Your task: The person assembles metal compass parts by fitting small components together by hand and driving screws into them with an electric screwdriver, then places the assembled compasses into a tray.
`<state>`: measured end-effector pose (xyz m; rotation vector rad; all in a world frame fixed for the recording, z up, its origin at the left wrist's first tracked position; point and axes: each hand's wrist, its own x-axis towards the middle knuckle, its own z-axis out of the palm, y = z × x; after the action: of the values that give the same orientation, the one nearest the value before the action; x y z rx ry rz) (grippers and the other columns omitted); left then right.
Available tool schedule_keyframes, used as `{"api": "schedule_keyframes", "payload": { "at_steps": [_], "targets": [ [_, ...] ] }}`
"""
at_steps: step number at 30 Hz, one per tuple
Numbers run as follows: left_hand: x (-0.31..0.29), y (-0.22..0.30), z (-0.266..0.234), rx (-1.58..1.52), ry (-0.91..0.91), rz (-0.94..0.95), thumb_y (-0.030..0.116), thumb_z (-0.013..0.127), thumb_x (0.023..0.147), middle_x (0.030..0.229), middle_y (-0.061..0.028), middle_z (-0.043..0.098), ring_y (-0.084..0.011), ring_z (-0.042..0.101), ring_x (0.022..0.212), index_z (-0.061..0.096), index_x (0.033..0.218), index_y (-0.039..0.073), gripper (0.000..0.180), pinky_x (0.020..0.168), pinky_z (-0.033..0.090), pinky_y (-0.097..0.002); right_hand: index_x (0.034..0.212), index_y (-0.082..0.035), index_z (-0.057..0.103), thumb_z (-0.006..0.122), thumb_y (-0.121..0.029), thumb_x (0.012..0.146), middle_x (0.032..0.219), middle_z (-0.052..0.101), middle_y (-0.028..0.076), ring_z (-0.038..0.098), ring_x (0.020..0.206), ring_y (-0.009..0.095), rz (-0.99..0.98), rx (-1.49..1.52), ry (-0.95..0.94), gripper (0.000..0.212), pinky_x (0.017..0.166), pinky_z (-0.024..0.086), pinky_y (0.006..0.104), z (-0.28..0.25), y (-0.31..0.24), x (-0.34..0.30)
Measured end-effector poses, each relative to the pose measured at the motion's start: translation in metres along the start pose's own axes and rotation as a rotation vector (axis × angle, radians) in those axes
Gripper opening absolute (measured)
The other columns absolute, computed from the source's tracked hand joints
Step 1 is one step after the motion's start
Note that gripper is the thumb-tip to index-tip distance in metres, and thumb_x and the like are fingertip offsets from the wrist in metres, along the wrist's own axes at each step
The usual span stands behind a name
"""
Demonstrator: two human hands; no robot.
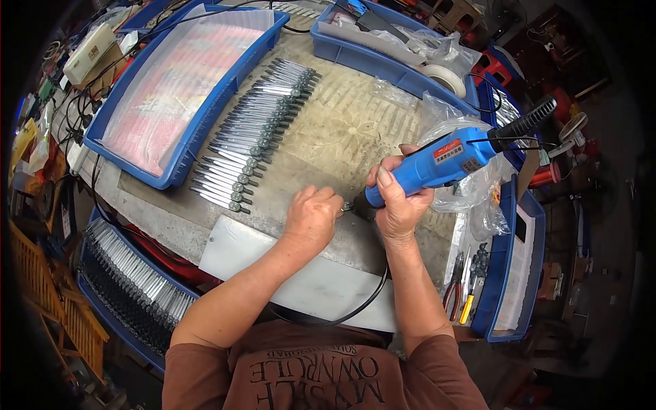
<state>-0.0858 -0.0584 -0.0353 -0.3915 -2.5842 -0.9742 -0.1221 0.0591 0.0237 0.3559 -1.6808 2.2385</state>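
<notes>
My right hand is wrapped round a blue electric screwdriver, thumb along its body. The tool slants, with its black cord end up to the right and its front end down toward my left hand. My left hand is closed in a pinch over the table, and a small dark metallic piece shows at its fingertips. The rest of that piece is hidden by the fingers. Left of it, a long row of silver rods with dark fittings lies side by side on the worn table.
Blue trays stand around: one lined with pink-and-white sheets, one with plastic bags, one at right. More rods fill a tray lower left. Pliers and a yellow-handled screwdriver lie right. A white plate lines the near edge.
</notes>
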Motion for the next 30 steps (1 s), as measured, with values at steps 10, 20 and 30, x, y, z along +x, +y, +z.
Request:
{"api": "schedule_keyframes", "payload": {
  "at_steps": [10, 20, 30],
  "targets": [
    [0.001, -0.001, 0.000, 0.005, 0.000, -0.004, 0.007, 0.066, 0.063, 0.068, -0.0063, 0.053, -0.0263, 0.049, 0.067, 0.057, 0.065, 0.005, 0.009, 0.063, 0.042, -0.0365, 0.106, -0.002, 0.043, 0.062, 0.004, 0.068, 0.073, 0.052, 0.006, 0.053, 0.060, 0.014, -0.003, -0.113, -0.052, 0.043, 0.054, 0.046, 0.0265, 0.005, 0.013, -0.005],
    [-0.001, 0.000, 0.004, 0.020, 0.026, 0.030, 0.003, 0.056, 0.064, 0.069, -0.0045, 0.051, -0.0245, 0.049, 0.070, 0.054, 0.063, 0.008, 0.005, 0.063, 0.039, -0.0356, 0.102, -0.001, 0.044, 0.062, 0.005, 0.069, 0.075, 0.051, 0.006, 0.053, 0.061, 0.013, -0.003, -0.143, -0.033, 0.038, 0.053, 0.047, 0.0269, 0.007, 0.014, -0.002],
    [-0.004, 0.001, 0.003, 0.079, 0.032, 0.105, -0.001, 0.052, 0.063, 0.074, -0.0081, 0.048, -0.0259, 0.048, 0.074, 0.051, 0.070, 0.005, 0.010, 0.064, 0.040, -0.0370, 0.107, -0.004, 0.042, 0.062, 0.002, 0.069, 0.070, 0.049, 0.006, 0.051, 0.058, 0.017, -0.104, -0.021, -0.020, 0.043, 0.054, 0.043, 0.0298, -0.006, -0.020, -0.008]
  ]
}}
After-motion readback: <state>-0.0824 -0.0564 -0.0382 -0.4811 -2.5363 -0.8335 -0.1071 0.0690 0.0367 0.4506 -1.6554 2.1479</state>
